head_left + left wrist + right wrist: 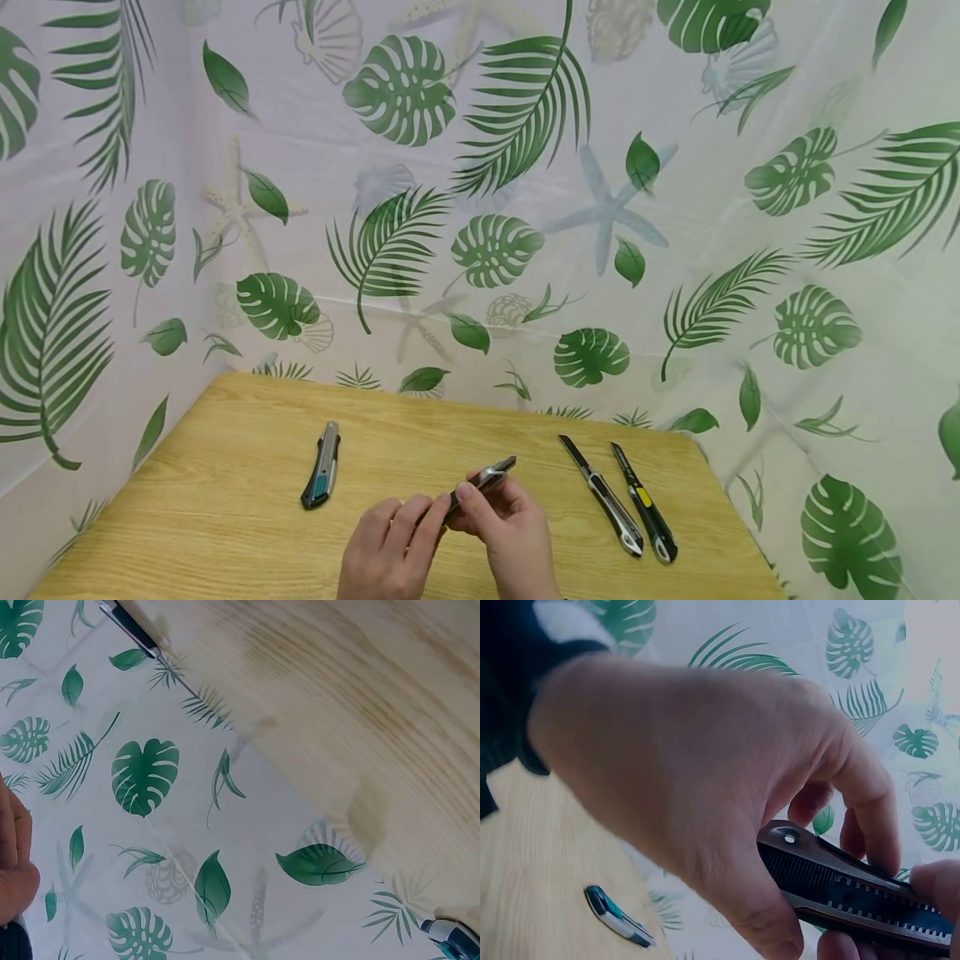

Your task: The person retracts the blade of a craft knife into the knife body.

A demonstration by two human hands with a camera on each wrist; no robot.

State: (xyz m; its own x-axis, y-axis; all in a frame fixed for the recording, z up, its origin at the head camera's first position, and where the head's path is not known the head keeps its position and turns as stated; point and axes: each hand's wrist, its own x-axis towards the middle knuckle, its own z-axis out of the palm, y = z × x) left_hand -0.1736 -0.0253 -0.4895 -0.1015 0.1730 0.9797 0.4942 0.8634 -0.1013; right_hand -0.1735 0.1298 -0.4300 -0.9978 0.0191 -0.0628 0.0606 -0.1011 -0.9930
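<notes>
**Knife held in both hands over the table**

A dark knife [483, 481] was held low in the centre of the head view, lifted just above the table [225, 517]. It was grasped by the right hand [513, 537], fingers curled round its body and the thumb laid along the ridged slider, as was plain in the right wrist view [855, 889]. Its near end was pinched by the fingers of the left hand [390, 546]. On the table, a teal knife [322, 465] was seen lying to the left, well apart. Two more knives were laid side by side at the lower right: a grey one [602, 496] and a black one with a yellow mark [645, 504].
</notes>
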